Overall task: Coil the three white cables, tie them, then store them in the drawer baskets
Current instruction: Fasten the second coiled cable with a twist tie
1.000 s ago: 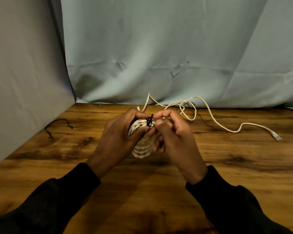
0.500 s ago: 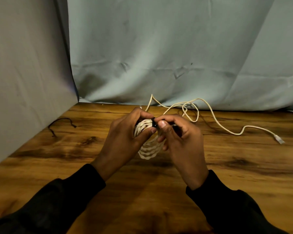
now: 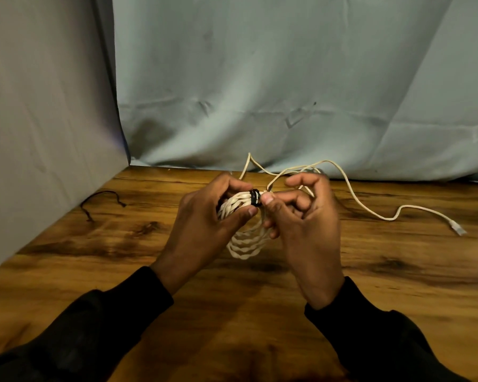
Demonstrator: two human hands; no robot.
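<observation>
- Our left hand [image 3: 204,216] grips the coiled white cable [image 3: 246,244], held above the wooden table [image 3: 122,257], thumb pressing just beside the black tie [image 3: 255,197].
- Our right hand [image 3: 301,216] pinches at the tie's end with thumb and forefinger, other fingers spread loose.
- The tie is wrapped several turns around the top of the coil; loops hang below between both hands.
- To do this well: keep the left-hand squeeze firm so loops don't spring, pull the tie end snug, tuck it flat.
- A loose white cable [image 3: 370,210] lies behind on the table, connector [image 3: 458,230] far right, not yet coiled.
- A spare black tie [image 3: 100,199] lies left, near the cloth backdrop [image 3: 260,78].
- No drawer baskets in view.
</observation>
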